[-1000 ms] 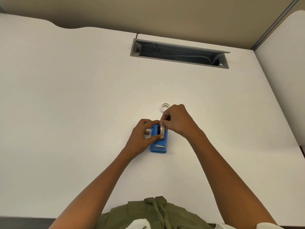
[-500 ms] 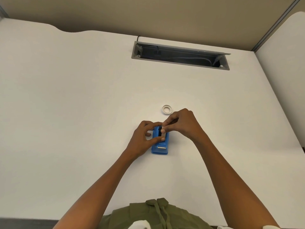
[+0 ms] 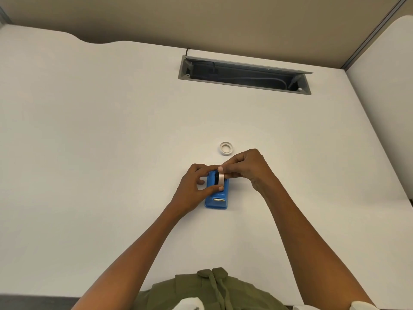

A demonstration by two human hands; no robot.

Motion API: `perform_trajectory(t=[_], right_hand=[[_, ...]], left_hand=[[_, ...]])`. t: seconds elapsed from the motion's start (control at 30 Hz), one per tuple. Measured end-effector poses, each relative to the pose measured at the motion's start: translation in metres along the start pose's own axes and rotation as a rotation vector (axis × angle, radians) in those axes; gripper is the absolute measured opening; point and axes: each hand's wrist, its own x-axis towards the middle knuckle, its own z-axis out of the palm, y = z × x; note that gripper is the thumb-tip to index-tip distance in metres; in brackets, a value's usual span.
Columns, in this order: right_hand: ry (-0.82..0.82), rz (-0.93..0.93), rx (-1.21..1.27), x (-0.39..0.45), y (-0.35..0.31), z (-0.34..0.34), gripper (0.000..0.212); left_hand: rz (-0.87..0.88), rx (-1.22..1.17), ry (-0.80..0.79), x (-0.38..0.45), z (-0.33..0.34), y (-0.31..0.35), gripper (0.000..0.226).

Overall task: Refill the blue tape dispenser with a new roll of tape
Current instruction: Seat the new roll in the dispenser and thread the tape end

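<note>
Blue dispenser [image 3: 216, 199] half-loaded: my right hand [image 3: 247, 167] pinches the new roll [image 3: 220, 178] into it, left hand [image 3: 196, 186] gripping the body; seating remains.

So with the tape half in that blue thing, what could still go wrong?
Two things, I'd guess. The tape roll stands on edge over the blue dispenser, pinched by the right hand with a left hand fingertip against it; it might seat crooked or pop back out. The dispenser is only steadied by that left hand, so a hard push could slide it on the smooth white desk.
</note>
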Motion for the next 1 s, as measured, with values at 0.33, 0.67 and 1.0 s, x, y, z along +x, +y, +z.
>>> perform_trajectory(t=[0.33, 0.67, 1.0], right_hand=[[0.107, 0.084, 0.114, 0.002, 0.007, 0.009, 0.020], [0.096, -0.128, 0.075, -0.009, 0.027, 0.011, 0.008], [0.091, -0.291, -0.016, -0.017, 0.043, 0.015, 0.035]], left_hand=[[0.020, -0.099, 0.025, -0.002, -0.001, 0.003, 0.060], [0.027, -0.100, 0.046, -0.003, 0.002, -0.001, 0.034], [0.040, -0.056, 0.048, -0.002, 0.003, -0.007, 0.036]])
